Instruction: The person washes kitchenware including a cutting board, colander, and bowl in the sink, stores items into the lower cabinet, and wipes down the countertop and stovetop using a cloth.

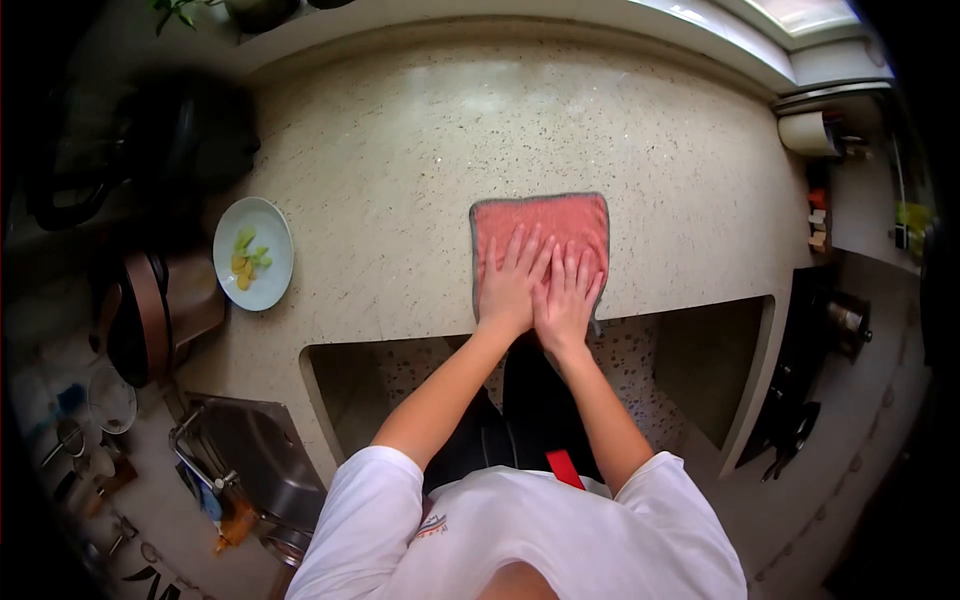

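Note:
A pink cloth with a grey border (525, 212) lies spread on the speckled countertop (400, 180), close to its front edge. My left hand (510, 285) rests flat on the left part of the cloth, its fingers spread and pointing away from me. Beside it, my right hand (568, 300) also lies flat on the cloth with its fingers apart. The two hands touch or nearly touch along the thumbs. Neither hand grasps anything; both palms face down and are hidden.
On the left stands a white plate (262, 290) with green and yellow pieces. Further left are dark appliances (190, 130), and a metal sink (250, 450) is at the lower left. A stove with a pot (848, 322) is at the right. A window ledge runs behind.

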A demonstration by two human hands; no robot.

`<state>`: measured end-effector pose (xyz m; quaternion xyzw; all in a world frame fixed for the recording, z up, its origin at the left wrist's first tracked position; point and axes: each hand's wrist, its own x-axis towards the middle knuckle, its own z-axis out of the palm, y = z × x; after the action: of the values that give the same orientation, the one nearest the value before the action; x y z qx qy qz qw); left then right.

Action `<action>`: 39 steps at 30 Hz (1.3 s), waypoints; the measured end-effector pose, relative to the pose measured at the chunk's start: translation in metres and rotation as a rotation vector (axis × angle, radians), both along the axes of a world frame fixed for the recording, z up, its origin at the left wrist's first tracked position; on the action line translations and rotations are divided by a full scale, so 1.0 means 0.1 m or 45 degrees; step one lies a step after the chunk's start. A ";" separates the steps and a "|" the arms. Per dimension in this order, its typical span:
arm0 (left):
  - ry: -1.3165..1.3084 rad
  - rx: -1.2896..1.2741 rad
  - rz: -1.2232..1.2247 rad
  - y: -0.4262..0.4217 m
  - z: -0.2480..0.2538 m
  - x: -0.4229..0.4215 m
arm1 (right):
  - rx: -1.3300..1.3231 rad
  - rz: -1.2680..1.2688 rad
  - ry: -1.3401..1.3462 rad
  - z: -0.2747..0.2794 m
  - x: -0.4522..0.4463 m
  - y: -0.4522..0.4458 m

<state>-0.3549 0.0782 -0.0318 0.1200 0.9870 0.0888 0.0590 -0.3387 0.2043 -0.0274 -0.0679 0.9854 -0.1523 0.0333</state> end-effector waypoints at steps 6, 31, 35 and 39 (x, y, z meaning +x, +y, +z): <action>-0.184 -0.039 0.129 -0.49 0.01 0.50 | -0.014 0.118 -0.042 0.09 0.31 -0.55; -0.009 -0.237 0.509 1.31 -0.10 -3.31 | -0.156 0.251 0.161 -0.20 -3.70 1.16; 0.032 -0.273 0.388 1.78 -0.09 -3.29 | -0.098 0.165 0.187 -0.20 -3.60 1.67; 0.086 -0.181 0.227 2.15 -0.09 -2.84 | -0.037 0.058 0.162 -0.24 -3.02 2.09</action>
<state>-0.6384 0.2930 -0.0407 0.0304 0.9990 0.0193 0.0259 -0.6410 0.4136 -0.0519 -0.1004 0.9814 -0.1611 -0.0270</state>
